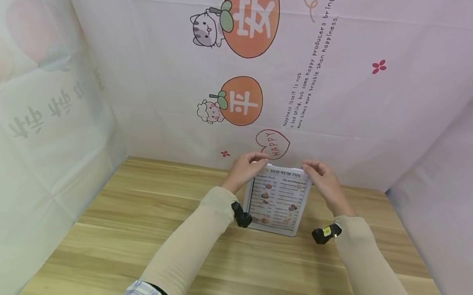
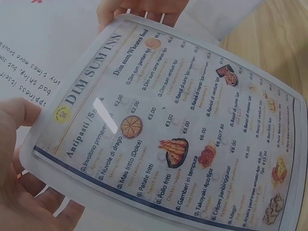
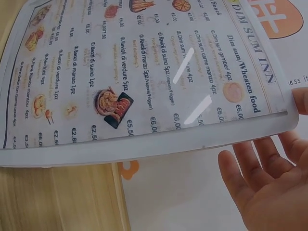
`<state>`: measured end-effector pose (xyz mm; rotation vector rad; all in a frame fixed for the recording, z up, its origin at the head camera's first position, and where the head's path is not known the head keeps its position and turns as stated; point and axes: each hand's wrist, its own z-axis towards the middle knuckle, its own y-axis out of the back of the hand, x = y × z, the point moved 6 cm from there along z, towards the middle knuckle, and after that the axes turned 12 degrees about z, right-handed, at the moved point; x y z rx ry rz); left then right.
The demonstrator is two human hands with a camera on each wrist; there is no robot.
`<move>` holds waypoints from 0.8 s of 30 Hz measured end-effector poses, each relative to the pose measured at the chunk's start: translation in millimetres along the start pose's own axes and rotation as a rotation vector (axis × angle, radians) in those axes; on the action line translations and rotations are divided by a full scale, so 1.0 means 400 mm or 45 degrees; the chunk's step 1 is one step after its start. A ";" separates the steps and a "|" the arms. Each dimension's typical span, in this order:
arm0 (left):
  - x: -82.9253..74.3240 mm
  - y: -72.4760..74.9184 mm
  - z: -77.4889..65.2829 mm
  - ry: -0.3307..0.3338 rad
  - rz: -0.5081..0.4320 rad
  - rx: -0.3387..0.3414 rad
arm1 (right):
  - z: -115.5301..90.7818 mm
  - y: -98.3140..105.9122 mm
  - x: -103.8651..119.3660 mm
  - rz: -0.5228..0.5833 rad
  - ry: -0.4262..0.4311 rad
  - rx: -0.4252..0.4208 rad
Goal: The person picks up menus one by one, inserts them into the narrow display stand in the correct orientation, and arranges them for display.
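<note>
A white-edged menu card headed "DIM SUM INN" [image 1: 276, 201] stands tilted at the back of the wooden table, its printed face toward me. My left hand [image 1: 244, 169] grips its upper left corner. At the upper right corner, my right hand [image 1: 326, 182] pinches the edge. In the left wrist view the left thumb lies near the corner of the menu [image 2: 159, 120], and the other fingers pass behind it. The right wrist view has the right hand [image 3: 269, 178] with its thumb at the card's edge and its fingers partly hidden behind. Light glints off the glossy surface.
Close behind the menu rises a white cloth backdrop [image 1: 160, 84] printed with orange fruits, small animals and text. Similar cloth walls flank the wooden table [image 1: 264, 279] on both sides. Each wrist carries a small black camera [image 1: 240, 215].
</note>
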<state>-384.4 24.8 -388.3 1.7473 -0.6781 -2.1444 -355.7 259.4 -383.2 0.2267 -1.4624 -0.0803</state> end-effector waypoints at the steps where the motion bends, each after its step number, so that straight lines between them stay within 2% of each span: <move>1: 0.000 0.000 0.000 0.002 -0.001 0.001 | 0.000 -0.001 -0.001 0.010 -0.002 0.005; 10: 0.004 0.000 0.002 0.001 -0.001 0.001 | 0.005 -0.016 -0.008 0.063 0.004 0.052; 24: -0.001 0.030 -0.009 0.005 0.002 -0.015 | -0.014 0.009 0.004 -0.033 -0.014 0.003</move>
